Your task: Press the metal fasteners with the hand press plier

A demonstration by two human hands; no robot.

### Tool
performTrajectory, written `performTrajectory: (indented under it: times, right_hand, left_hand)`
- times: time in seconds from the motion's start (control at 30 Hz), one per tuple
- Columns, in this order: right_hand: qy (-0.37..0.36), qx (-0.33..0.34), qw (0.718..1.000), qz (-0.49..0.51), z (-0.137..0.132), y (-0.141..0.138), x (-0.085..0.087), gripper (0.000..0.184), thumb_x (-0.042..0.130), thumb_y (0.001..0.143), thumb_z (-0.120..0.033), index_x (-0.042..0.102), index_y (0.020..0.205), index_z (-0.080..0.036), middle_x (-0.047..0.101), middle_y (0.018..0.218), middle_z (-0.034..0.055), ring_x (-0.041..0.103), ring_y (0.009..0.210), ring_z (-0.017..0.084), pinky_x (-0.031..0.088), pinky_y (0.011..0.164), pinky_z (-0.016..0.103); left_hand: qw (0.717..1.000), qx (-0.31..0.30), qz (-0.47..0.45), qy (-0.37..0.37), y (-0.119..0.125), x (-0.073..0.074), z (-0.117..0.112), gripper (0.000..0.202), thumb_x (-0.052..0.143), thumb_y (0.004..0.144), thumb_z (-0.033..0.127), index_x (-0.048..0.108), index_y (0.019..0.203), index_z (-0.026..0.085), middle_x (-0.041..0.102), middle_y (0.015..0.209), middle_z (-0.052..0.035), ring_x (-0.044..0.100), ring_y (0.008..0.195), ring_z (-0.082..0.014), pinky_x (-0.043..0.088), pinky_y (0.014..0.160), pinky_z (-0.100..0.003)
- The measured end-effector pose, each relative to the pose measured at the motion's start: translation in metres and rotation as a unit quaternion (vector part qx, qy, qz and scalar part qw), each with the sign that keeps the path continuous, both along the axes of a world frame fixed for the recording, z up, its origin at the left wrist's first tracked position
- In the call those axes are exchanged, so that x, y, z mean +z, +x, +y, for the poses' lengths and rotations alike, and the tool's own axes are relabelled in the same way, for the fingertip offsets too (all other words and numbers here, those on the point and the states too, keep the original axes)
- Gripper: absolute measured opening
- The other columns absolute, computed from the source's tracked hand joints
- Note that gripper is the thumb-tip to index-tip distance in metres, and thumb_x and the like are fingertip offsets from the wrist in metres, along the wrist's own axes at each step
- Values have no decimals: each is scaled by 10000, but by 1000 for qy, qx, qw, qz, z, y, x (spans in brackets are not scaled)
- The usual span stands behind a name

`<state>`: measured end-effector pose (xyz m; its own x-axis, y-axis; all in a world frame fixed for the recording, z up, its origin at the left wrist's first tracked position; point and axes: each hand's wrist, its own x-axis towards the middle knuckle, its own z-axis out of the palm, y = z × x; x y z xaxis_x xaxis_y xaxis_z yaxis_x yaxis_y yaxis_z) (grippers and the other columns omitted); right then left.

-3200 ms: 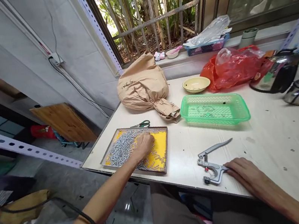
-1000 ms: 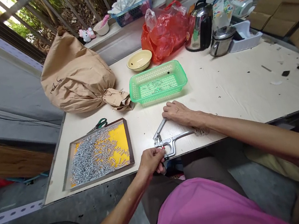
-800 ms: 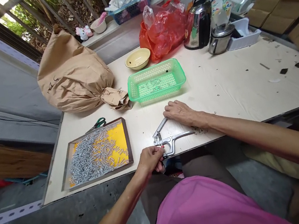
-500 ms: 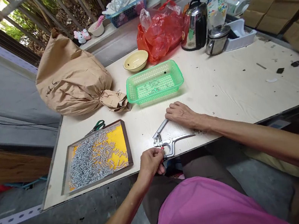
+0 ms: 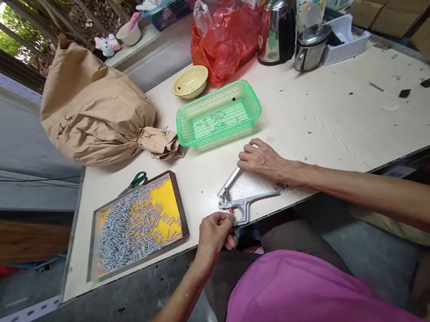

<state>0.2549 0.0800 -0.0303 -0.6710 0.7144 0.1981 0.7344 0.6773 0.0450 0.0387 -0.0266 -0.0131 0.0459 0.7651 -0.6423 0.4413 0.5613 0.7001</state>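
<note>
Near the front edge of the table lies a silver snap-fastener hand press, with a spring and a small red part by its jaw. My right hand is closed on the end of its raised upper lever. At the jaw, my left hand is pinched together at the fingertips; whatever they hold is too small or hidden to name. To the left stands a shallow tray with a yellow bottom, heaped with small silver metal pieces. Green-handled scissors lie behind that tray.
Beyond the press is a green plastic basket holding a few small pieces. A yellow bowl, red plastic bag, electric kettle and steel pot stand behind. A large brown paper bag sits at back left.
The camera view has shifted slightly. My left hand keeps its pinch at the jaw, and my right hand stays on the raised lever, with one finger lifted a little more.
</note>
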Motion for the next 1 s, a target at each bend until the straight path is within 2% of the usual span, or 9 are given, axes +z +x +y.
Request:
performTrajectory:
  times: [0.1, 0.2, 0.37, 0.47, 0.63, 0.7, 0.77, 0.87, 1.0]
  right_hand:
    - [-50, -15, 999, 1, -7, 4, -5, 239, 409, 925, -143, 641, 887, -182, 629, 898, 89, 456, 894, 224, 258, 782, 362]
    - [-102, -20, 994, 37, -15, 8, 0, 237, 495, 910, -359, 639, 943, -175, 621, 967, 99, 456, 941, 241, 282, 775, 350]
    - [-150, 12, 987, 48, -27, 16, 14, 757, 605, 652, -740, 582, 1100, -131, 587, 1062, 138, 458, 974, 290, 313, 824, 388]
    - [-156, 5, 987, 35, -33, 15, 17, 774, 683, 607, -692, 561, 1116, -122, 579, 1074, 144, 457, 993, 303, 308, 853, 409]
    - [-157, -5, 987, 36, -43, 10, 20, 500, 681, 739, -515, 582, 1042, -130, 589, 1024, 126, 471, 975, 276, 320, 835, 384]
    - [-155, -9, 987, 37, -46, 8, 19, 421, 664, 773, -479, 589, 996, -130, 590, 1010, 125, 477, 958, 262, 323, 825, 373]
    - [-148, -12, 988, 33, -48, 5, 16, 403, 661, 782, -468, 590, 983, -126, 588, 1009, 126, 480, 950, 256, 322, 826, 371]
    - [-134, -4, 991, 23, -45, -6, 13, 439, 671, 775, -470, 589, 1023, -117, 586, 1022, 128, 477, 978, 269, 320, 852, 385]
    - [-151, 9, 989, 2, -40, -23, 21, 456, 665, 790, -428, 583, 1086, -92, 580, 1060, 139, 474, 1020, 283, 353, 863, 389]
  left_hand:
    - [1000, 13, -10, -2, 0, 0, 0, 272, 624, 756, 401, 544, 689, 150, 493, 410, 61, 488, 307, -85, 350, 319, -157]
    - [1000, 9, -6, -4, 0, 0, 0, 281, 607, 775, 409, 547, 686, 149, 497, 391, 51, 470, 298, -80, 339, 322, -154]
    - [1000, 7, -16, -9, 0, 1, 0, 291, 613, 771, 419, 545, 681, 151, 499, 386, 44, 469, 301, -84, 331, 324, -157]
    - [1000, 10, -16, -7, 0, 0, 0, 295, 609, 772, 424, 536, 677, 154, 494, 380, 44, 460, 301, -85, 329, 330, -161]
    - [1000, 0, 4, -4, -5, 1, -4, 342, 567, 793, 484, 544, 682, 162, 497, 395, 29, 456, 318, -102, 345, 367, -195]
    - [994, -26, 79, 68, -6, 4, -7, 333, 558, 807, 480, 594, 742, 156, 545, 481, 6, 503, 384, -118, 376, 418, -216]
    - [960, -68, 180, 204, -4, 9, -9, 286, 555, 832, 432, 638, 888, 165, 621, 686, -39, 599, 577, -155, 445, 545, -247]
    - [873, -180, 264, 369, 5, 14, -3, 309, 574, 843, 355, 596, 1107, 196, 609, 1054, -92, 583, 969, -229, 471, 818, -336]
    - [800, -325, 313, 396, 17, 10, 24, 543, 675, 765, 290, 478, 1256, 166, 500, 1288, -120, 438, 1184, -287, 396, 993, -425]
